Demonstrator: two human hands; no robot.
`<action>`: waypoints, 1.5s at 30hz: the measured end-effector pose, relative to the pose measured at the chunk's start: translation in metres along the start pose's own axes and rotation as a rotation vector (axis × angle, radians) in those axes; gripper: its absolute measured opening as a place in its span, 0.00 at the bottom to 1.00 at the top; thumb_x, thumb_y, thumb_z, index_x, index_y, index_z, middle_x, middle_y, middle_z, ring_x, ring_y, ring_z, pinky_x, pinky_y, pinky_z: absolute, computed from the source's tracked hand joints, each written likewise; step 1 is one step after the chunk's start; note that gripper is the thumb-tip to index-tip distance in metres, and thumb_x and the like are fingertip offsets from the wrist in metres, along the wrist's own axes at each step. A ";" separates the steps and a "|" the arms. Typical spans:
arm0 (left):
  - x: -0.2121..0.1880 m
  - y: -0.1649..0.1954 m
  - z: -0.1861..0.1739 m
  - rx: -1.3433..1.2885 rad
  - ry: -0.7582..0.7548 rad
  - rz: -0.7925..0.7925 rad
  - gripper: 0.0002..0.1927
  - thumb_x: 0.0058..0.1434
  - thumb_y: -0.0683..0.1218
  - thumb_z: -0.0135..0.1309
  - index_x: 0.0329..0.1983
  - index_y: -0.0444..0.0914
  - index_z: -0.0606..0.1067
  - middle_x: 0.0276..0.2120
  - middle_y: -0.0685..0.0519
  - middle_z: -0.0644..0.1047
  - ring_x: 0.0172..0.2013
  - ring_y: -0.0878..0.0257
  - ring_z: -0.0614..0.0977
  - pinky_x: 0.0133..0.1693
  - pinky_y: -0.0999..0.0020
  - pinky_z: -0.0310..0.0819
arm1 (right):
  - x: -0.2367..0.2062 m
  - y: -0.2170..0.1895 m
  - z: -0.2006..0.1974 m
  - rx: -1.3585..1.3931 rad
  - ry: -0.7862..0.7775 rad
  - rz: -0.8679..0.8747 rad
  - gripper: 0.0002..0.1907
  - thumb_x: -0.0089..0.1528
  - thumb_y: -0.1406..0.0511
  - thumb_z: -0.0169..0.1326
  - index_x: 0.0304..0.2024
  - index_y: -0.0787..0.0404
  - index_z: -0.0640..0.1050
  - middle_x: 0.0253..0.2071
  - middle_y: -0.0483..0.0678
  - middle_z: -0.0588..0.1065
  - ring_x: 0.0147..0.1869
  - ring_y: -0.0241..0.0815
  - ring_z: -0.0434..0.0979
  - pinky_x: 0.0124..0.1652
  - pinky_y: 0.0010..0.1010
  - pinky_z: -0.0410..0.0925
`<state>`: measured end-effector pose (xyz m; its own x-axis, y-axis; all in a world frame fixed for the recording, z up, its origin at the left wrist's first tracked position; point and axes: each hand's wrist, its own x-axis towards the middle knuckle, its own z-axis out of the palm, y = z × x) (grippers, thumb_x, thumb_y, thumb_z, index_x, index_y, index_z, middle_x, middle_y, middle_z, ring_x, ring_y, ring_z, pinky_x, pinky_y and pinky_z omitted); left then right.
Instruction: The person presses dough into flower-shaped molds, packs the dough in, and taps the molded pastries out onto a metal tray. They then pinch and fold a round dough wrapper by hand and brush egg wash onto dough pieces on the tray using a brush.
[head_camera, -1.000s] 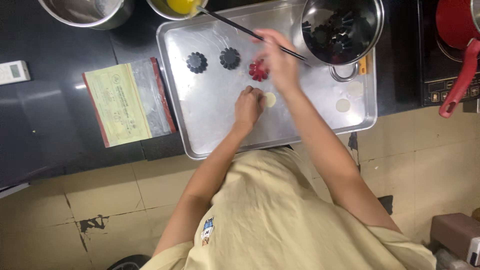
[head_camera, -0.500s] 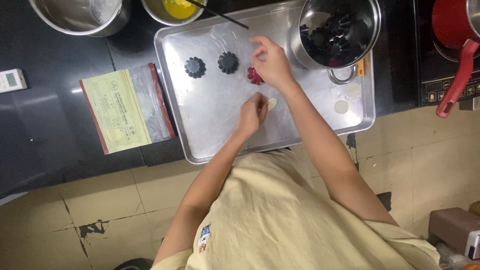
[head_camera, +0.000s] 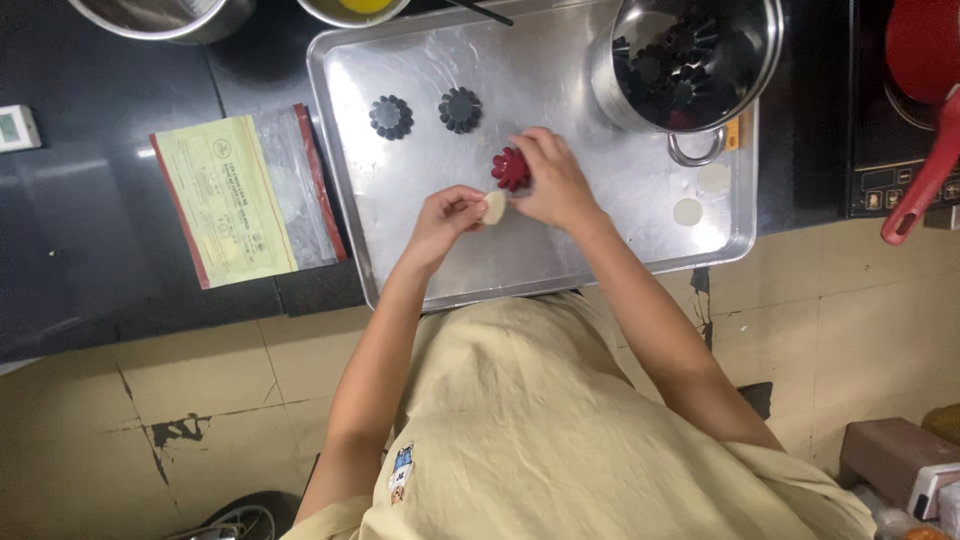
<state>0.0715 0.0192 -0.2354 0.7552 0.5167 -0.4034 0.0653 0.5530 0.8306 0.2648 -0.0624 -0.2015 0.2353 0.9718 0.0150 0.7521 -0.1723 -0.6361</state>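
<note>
Head view, left hand (head_camera: 447, 215) pinching dough disc (head_camera: 494, 207), right hand (head_camera: 553, 180) gripping half-hidden red mould (head_camera: 509, 168)

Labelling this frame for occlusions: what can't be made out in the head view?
- Red fluted mould: its right side is hidden by the right hand.
- Pale dough disc: partly covered by the left hand, so its full shape is unclear.
- Yellow bowl and grey pan: cut off by the top edge.
- Dark moulds in the steel pot: piled in shadow, uncountable.
- Red pan: cut off at the right edge.
</note>
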 end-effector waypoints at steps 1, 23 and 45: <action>0.002 0.003 0.002 -0.046 -0.048 -0.021 0.09 0.66 0.44 0.59 0.46 0.36 0.77 0.38 0.56 0.81 0.39 0.70 0.81 0.40 0.74 0.77 | -0.008 0.002 -0.004 0.033 0.084 -0.034 0.33 0.51 0.65 0.66 0.59 0.63 0.74 0.59 0.55 0.68 0.64 0.55 0.68 0.60 0.42 0.66; 0.050 0.026 0.045 0.355 0.360 0.124 0.08 0.61 0.40 0.59 0.41 0.31 0.80 0.29 0.51 0.82 0.29 0.69 0.82 0.33 0.73 0.78 | 0.005 0.005 0.003 0.804 0.123 0.489 0.05 0.63 0.68 0.61 0.36 0.65 0.79 0.31 0.44 0.79 0.31 0.27 0.76 0.30 0.19 0.69; 0.046 0.028 0.043 0.447 0.312 0.136 0.10 0.61 0.40 0.61 0.44 0.33 0.80 0.30 0.54 0.81 0.31 0.69 0.81 0.37 0.72 0.78 | 0.001 0.006 0.002 0.827 0.095 0.457 0.04 0.64 0.70 0.59 0.37 0.67 0.79 0.34 0.47 0.80 0.35 0.32 0.80 0.35 0.22 0.73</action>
<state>0.1359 0.0307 -0.2143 0.5521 0.7704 -0.3190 0.3020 0.1719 0.9377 0.2686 -0.0623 -0.2071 0.4756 0.8150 -0.3309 -0.0910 -0.3286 -0.9401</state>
